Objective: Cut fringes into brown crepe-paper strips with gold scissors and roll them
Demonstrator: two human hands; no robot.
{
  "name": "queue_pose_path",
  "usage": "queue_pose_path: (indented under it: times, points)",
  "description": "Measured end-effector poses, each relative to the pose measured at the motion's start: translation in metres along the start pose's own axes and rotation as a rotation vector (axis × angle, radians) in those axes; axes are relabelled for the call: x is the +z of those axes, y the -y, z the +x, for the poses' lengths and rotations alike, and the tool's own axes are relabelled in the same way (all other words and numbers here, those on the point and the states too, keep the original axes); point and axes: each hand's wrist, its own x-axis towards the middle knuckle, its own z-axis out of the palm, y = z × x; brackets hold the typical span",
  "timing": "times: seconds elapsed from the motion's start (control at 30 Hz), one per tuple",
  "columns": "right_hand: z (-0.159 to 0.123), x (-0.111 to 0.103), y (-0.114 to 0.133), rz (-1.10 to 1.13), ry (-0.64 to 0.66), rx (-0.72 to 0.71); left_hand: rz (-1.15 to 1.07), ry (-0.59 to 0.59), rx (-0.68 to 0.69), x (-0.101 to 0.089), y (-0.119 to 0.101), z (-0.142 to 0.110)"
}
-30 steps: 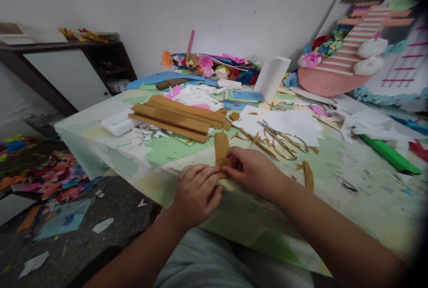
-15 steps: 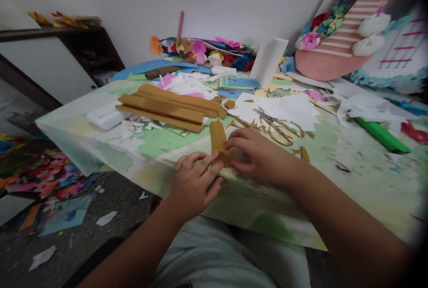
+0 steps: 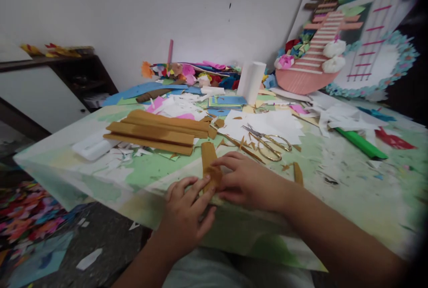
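A short strip of brown crepe paper [image 3: 208,155] lies at the near edge of the table, its far end flat. The fingers of my left hand [image 3: 187,210] are spread, with the fingertips resting on the strip's near part. From the other side, my right hand [image 3: 249,183] has curled fingers closed on the strip's right edge, where the paper looks bent. The fingertips partly hide that near end. Beyond my right hand, gold-handled scissors [image 3: 265,140] lie partly spread on white paper sheets [image 3: 230,124]. Longer folded brown paper strips [image 3: 152,133] are stacked at the left.
Paper scraps and a white plastic object [image 3: 93,144] lie at the left. A white upright folded card [image 3: 251,82] stands behind a stack of coloured paper [image 3: 225,102]. Green paper [image 3: 363,142] lies at the right, with a decorated guitar shape [image 3: 304,80] behind. Paper pieces litter the floor.
The camera view has tilted up and shifted right, so the scene sits lower and farther left. Both hands stay at the brown strip, with only slight finger movement.
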Motion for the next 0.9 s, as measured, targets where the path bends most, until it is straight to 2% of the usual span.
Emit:
queue_pose_path:
  times: [0.1,0.3,0.4,0.57,0.67,0.77,0.83,0.9]
  points:
    - [0.001,0.003,0.002,-0.023,-0.042,-0.004,0.019,-0.03,-0.003,0.003,0.0,0.0]
    - [-0.005,-0.001,-0.001,0.003,0.069,0.048,0.03,-0.093,-0.009,0.005,-0.002,0.002]
    - [-0.008,-0.004,-0.005,0.02,0.072,0.071,0.04,-0.082,0.022,0.003,0.0,0.002]
    - [-0.01,-0.01,-0.007,-0.024,-0.009,0.101,0.056,-0.112,0.109,0.006,0.006,-0.001]
    - [-0.008,-0.009,-0.002,-0.005,-0.059,0.023,0.067,-0.147,0.112,0.01,0.007,-0.004]
    - [-0.007,-0.005,0.001,0.029,0.021,-0.046,0.058,-0.167,0.112,0.012,0.007,-0.005]
    - [-0.008,-0.004,-0.001,0.036,0.073,-0.025,0.047,-0.176,0.109,0.012,0.006,-0.005]
    - [-0.01,-0.005,-0.005,0.028,0.067,0.019,0.033,-0.185,0.104,0.012,0.005,-0.004]
